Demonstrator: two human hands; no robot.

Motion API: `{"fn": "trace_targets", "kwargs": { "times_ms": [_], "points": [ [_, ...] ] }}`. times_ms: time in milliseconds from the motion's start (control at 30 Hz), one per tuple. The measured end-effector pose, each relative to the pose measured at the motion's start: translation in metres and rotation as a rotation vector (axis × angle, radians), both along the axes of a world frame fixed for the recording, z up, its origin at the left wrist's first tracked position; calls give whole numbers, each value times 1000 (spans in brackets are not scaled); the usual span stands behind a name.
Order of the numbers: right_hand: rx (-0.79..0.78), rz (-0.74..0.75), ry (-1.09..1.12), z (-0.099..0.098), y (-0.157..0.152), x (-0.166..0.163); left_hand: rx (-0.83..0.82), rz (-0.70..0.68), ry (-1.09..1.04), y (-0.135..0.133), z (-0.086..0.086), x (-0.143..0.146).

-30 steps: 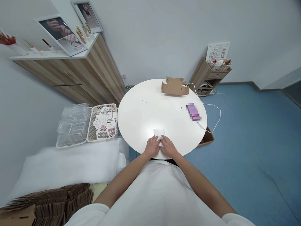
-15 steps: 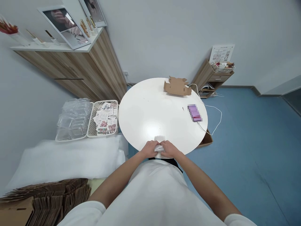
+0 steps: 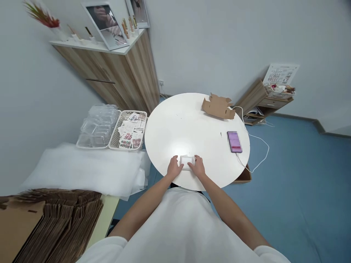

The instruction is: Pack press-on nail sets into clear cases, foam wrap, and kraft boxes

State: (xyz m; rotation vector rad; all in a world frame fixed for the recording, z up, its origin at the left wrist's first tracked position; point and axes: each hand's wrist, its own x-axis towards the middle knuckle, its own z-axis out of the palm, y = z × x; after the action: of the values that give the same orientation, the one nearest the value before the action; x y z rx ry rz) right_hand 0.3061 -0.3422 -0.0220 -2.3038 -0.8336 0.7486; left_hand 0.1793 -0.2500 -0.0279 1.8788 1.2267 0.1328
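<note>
A small white rectangular packet [image 3: 187,161] lies flat near the front edge of the round white table [image 3: 170,128]. It looks like something wrapped in white sheet; its contents do not show. My left hand [image 3: 174,168] grips its left side, fingers along the edge and thumb at the near corner. On the opposite side, my right hand [image 3: 198,167] holds the packet with the thumb over its near right corner.
Farther back on the table are an unfolded cardboard box [image 3: 218,106] and a pixelated purple phone [image 3: 234,141] with a white cable. To the left stand a basket of cards [image 3: 111,143], clear plastic boxes [image 3: 100,122], white foam sheets [image 3: 82,166] and stacked flat cardboard [image 3: 65,223].
The hands have moved slightly away from my body and spread apart to the packet's sides. Earlier they pressed the white sheet together; now the packet lies flat. The view has shifted.
</note>
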Motion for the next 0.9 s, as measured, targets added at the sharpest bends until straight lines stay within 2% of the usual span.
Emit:
{"fn": "trace_targets", "kwargs": {
  "times_ms": [167, 433, 567, 700, 800, 900],
  "points": [
    [111, -35, 113, -4, -16, -4, -69, 67, 8, -12, 0, -5],
    [76, -111, 436, -4, -54, -12, -151, 226, 67, -31, 9, -13],
    [64, -115, 458, 0, -43, -6, -177, 244, 48, -30, 13, -4],
    [2, -58, 527, 3, -27, 2, -182, 186, 23, -25, 11, 3],
    [-11, -8, 553, 6, -18, 2, -214, 127, -4, -20, 9, 2],
    [-37, 1, 551, 10, -2, -4, -273, 131, -49, -7, 9, -4]
  ]
}}
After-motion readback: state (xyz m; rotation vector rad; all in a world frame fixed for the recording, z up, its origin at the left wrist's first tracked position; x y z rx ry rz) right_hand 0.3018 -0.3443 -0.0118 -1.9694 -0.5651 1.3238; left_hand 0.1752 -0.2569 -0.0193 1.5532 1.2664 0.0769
